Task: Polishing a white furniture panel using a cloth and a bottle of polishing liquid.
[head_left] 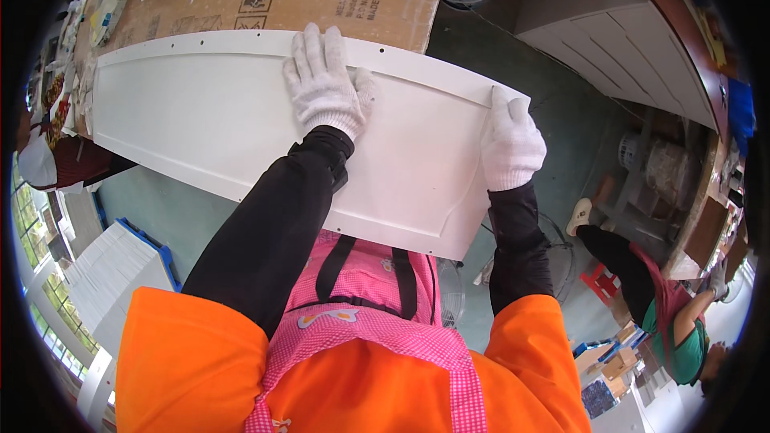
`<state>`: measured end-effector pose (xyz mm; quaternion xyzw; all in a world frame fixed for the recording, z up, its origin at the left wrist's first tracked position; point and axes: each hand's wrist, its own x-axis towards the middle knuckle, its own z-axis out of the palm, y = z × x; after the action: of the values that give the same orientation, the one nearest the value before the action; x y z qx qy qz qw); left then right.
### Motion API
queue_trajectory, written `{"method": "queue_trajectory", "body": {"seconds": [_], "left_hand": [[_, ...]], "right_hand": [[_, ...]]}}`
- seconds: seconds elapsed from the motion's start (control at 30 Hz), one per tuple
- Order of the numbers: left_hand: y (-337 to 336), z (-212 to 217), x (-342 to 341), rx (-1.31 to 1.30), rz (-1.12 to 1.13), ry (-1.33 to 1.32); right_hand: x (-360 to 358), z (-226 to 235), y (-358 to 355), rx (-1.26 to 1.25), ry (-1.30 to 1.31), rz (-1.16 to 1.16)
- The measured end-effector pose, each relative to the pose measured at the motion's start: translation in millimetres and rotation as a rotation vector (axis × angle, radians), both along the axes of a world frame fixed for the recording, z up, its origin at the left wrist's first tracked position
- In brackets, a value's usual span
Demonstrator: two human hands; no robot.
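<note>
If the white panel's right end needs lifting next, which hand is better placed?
Probably the right hand: it's at the far right corner of the white panel, while the left hand rests, fingers extended, nearer its middle.

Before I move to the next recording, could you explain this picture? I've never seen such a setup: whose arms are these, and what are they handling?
There's no machine here. A person wears a fisheye camera on their head, looking down, so straight edges bend. The black sleeves and pink apron are the wearer's own. Both hands are gloved: the left hand lies spread on a large white panel, while the right hand curls at its right end, seemingly gripping it. The panel's far edge overlaps brown cardboard.
</note>
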<state>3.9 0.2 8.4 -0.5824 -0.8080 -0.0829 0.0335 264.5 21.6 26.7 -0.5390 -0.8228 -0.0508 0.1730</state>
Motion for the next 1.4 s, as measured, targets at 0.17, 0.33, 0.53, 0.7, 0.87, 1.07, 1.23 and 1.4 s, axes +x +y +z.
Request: {"method": "queue_trajectory", "body": {"seconds": [0.17,0.33,0.53,0.7,0.87,1.07,1.23,1.4], "left_hand": [[1.3,0.9,-0.3,-0.053,0.016,0.044],[1.3,2.7,0.3,-0.019,0.001,0.003],[0.4,4.1,0.6,-0.007,-0.009,-0.022],[0.7,3.2,0.1,-0.002,0.002,-0.012],[1.4,2.2,-0.4,-0.011,0.003,-0.006],[1.3,2.8,-1.5,-0.002,-0.006,-0.024],[0.7,2.3,-1.7,-0.005,-0.006,-0.008],[1.7,1.6,-1.5,0.005,0.0,-0.025]], "right_hand": [[0.5,3.4,1.2,-0.053,-0.059,0.029],[4.2,4.2,7.4,0.027,0.018,0.014],[6.8,3.7,9.1,0.031,0.013,0.015],[4.9,3.8,8.1,-0.01,-0.045,0.015],[3.6,4.7,5.6,-0.066,-0.1,0.014],[1.7,3.9,2.6,-0.047,-0.047,0.004],[1.4,4.7,2.8,-0.067,-0.075,0.005],[1.9,8.0,2.8,-0.037,-0.072,0.012]]}}
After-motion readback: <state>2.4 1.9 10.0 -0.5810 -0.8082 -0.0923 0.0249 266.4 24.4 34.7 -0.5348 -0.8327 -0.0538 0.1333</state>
